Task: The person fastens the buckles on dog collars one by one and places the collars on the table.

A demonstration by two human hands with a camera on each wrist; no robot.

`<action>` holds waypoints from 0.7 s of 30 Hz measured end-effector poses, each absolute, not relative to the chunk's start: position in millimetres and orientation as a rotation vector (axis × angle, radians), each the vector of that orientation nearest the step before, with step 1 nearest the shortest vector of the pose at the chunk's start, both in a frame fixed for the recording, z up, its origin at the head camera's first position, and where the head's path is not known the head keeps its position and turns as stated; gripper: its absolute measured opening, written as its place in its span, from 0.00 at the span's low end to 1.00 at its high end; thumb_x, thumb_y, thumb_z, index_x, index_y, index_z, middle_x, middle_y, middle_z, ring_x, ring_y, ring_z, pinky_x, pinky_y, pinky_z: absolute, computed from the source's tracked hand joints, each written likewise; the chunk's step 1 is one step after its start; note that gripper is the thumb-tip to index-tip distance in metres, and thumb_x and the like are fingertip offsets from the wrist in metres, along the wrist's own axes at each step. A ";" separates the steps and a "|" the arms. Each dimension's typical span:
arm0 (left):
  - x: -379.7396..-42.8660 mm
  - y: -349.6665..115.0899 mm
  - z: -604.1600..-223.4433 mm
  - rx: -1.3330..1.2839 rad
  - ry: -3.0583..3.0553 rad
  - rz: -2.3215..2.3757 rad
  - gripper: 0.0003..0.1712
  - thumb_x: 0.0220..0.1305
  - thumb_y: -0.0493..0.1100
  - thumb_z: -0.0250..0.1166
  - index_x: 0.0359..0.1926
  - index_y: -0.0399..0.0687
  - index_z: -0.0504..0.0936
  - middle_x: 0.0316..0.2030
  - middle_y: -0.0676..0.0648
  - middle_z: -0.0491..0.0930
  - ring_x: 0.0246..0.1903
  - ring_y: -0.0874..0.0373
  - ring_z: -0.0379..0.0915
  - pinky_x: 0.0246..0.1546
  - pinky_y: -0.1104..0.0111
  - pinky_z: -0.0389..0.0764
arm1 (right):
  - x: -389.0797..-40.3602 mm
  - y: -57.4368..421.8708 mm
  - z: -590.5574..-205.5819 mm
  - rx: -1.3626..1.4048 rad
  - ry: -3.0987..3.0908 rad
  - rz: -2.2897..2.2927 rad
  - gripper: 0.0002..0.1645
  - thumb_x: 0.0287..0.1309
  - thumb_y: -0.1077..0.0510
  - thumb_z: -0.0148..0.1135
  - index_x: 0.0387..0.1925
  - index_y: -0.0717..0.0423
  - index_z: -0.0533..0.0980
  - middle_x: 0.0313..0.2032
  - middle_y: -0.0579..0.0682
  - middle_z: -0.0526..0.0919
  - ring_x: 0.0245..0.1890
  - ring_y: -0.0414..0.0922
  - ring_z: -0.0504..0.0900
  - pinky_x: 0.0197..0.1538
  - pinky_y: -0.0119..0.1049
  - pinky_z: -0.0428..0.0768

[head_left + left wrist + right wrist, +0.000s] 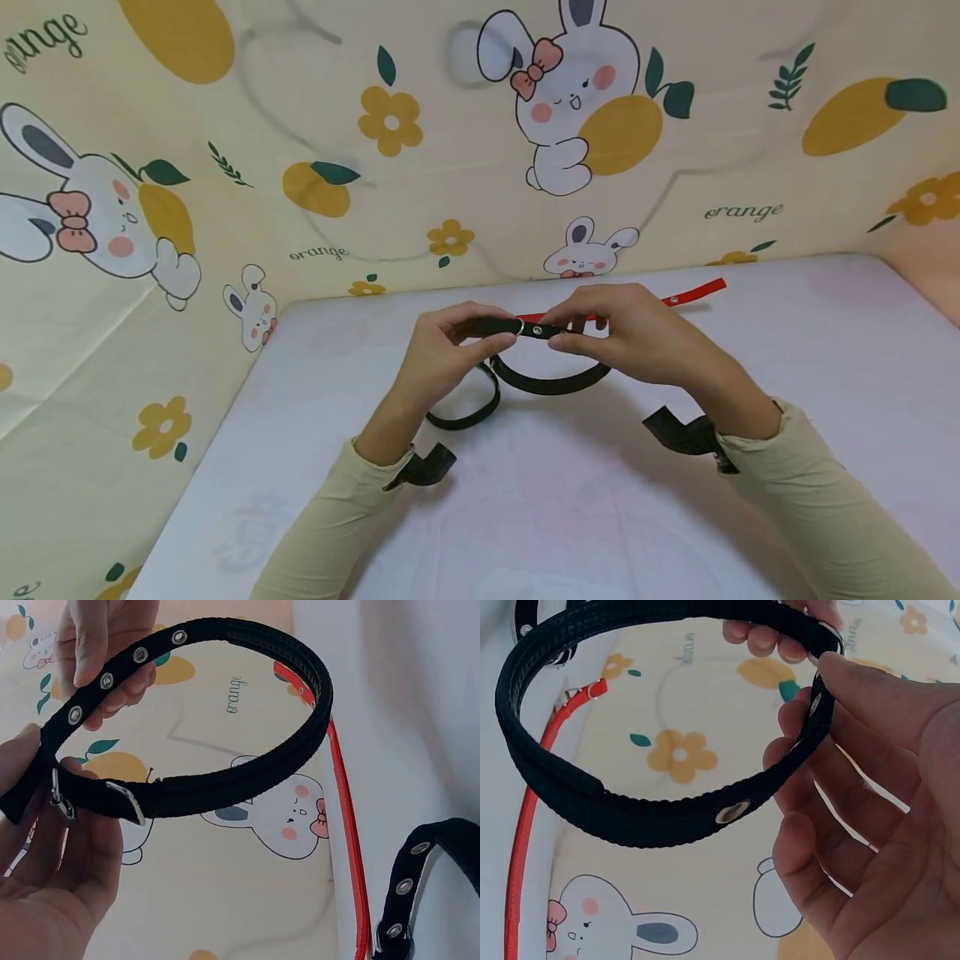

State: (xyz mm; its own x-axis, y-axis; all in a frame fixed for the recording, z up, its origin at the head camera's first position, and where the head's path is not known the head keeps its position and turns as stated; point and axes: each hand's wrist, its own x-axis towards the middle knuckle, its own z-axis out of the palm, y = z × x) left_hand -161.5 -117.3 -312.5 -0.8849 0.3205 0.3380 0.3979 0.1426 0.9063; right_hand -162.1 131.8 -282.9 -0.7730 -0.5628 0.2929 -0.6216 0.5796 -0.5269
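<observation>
Both hands hold a black collar (555,386) with metal eyelets (140,655), its loop hanging below the fingers in the head view. My left hand (447,342) pinches it at the metal buckle (64,802), where the strap end crosses under the thumb. A metal ring (126,802) sits on the band close to the buckle. My right hand (637,333) pinches the eyelet part of the strap between thumb and fingers, close to the left fingertips. Whether the buckle's pin sits in an eyelet, I cannot tell.
A second black collar (465,423) lies looped on the white table (525,517) by the left hand. Behind the hands a red collar (697,292) is stretched out along the table. A cloth backdrop (450,192) with rabbits and oranges rises behind and at the left.
</observation>
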 end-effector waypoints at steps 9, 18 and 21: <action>-160.8 -113.4 -316.7 -0.834 -2.331 -1.840 0.12 0.57 0.31 0.72 0.43 0.36 0.86 0.40 0.38 0.86 0.42 0.57 0.84 0.47 0.67 0.83 | -159.5 127.1 -284.9 1.049 -2.703 0.966 0.14 0.59 0.48 0.70 0.48 0.39 0.85 0.38 0.32 0.86 0.36 0.32 0.78 0.41 0.38 0.78; -160.9 -111.2 -317.6 -0.801 -2.329 -1.859 0.15 0.57 0.32 0.72 0.47 0.38 0.85 0.43 0.38 0.87 0.41 0.59 0.84 0.45 0.69 0.83 | -159.9 124.1 -286.3 1.089 -2.700 1.034 0.16 0.61 0.50 0.68 0.51 0.35 0.81 0.35 0.34 0.84 0.38 0.32 0.80 0.44 0.36 0.81; -160.4 -111.4 -317.3 -0.745 -2.333 -1.896 0.20 0.57 0.33 0.73 0.52 0.42 0.83 0.43 0.38 0.86 0.39 0.57 0.84 0.42 0.70 0.83 | -160.4 124.5 -287.3 1.112 -2.691 1.066 0.14 0.63 0.50 0.67 0.50 0.35 0.81 0.37 0.34 0.84 0.38 0.32 0.80 0.46 0.36 0.81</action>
State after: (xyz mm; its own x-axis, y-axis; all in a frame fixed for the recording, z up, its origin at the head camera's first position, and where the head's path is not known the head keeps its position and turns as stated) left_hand -160.4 -111.4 -317.3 -0.8834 0.3348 0.3278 0.3893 0.1351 0.9111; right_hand -160.4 124.5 -287.3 -0.7422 -0.6082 0.2816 -0.6360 0.5066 -0.5821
